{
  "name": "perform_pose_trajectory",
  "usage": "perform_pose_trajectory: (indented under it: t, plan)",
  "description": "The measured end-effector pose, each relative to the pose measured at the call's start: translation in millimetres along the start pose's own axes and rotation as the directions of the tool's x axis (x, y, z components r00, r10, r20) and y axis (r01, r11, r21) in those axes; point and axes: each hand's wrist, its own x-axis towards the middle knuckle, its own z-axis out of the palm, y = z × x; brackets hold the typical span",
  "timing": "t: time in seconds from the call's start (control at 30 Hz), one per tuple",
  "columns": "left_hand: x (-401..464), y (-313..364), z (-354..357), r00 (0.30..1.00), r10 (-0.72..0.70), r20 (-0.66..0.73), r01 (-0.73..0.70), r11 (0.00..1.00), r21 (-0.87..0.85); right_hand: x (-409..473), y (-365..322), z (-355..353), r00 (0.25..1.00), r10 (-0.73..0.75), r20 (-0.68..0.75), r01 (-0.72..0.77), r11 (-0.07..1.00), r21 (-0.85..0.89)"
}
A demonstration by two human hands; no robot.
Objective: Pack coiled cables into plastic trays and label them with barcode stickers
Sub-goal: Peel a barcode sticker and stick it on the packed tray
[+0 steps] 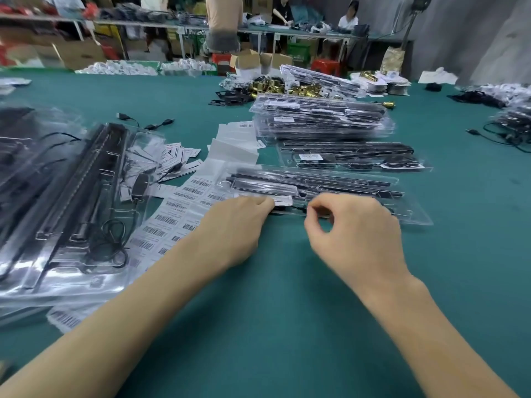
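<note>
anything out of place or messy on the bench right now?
Yes. A loose black cable lies bare on the green table, outside any tray. Barcode sticker sheets are fanned untidily, partly under the left tray pile. Brass parts lie scattered behind the tray stack.

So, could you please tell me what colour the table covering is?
Teal green: the flat cloth table covering shows best in the head view, under both forearms.
</note>
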Motion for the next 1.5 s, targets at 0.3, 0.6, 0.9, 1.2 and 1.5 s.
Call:
perform_pose_trajectory:
  t: [0.3, 0.6, 0.9, 1.2, 1.5]
  plan:
    - [1.3, -7.3, -13.3, 0.998, 0.031, 0.061, -0.033, 0.999, 0.044, 57.8, 7.3, 52.4, 0.9, -0.183, 0.395, 0.012, 0.918, 0.397]
    - [-5.3, 1.5, -23.3, 0.997, 0.058, 0.058, -0.068, 0.981, 0.183, 59.4, 5.8, 56.3, 0.898, -0.179, 0.402, -0.009, 0.906, 0.423]
    - [-8.9, 4.9, -33.4, 0.982, 0.012, 0.19, -0.032, 0.995, 0.099, 50.7, 6.4, 63.4, 0.873, -0.212, 0.44, 0.077, 0.949, 0.304]
    - [-1.0, -22.2, -48.0, 0.95, 0.072, 0.304, -0.023, 0.987, -0.161, 40.6, 11.2, 75.8, 0.888, -0.246, 0.39, 0.149, 0.953, 0.263]
    - [-0.1, -49.8, -64.3, 0.98, 0.021, 0.199, 0.03, 0.968, -0.249, 36.9, 11.0, 76.3, 0.866, -0.238, 0.44, 0.172, 0.968, 0.185]
